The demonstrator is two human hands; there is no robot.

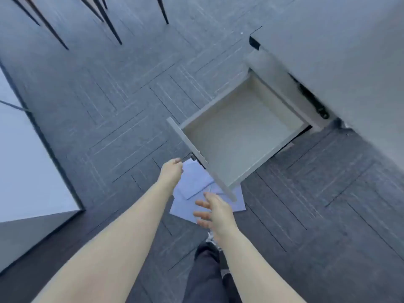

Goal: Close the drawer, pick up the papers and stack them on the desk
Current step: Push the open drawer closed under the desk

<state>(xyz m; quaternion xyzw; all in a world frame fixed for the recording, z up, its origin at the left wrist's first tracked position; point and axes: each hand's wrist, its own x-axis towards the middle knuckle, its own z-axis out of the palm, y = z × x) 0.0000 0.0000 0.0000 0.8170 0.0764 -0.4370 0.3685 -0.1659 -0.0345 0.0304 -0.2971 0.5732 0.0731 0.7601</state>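
A grey drawer [236, 136] stands pulled out from under the desk [341, 51], and nothing lies inside it. Its front panel [192, 149] faces me. White papers [196, 182] lie spread on the carpet just below that panel, partly hidden by it and by my hands. My left hand [171, 169] reaches toward the panel's lower edge, fingers curled, near the handle; whether it touches is unclear. My right hand [213, 213] hovers above the papers with fingers spread, holding nothing.
Grey carpet tiles [109, 106] cover the floor. Dark chair legs [105, 18] stand at the top left. A white panel with a dark edge [28, 149] lies along the left. My leg in dark trousers [205, 274] is at the bottom.
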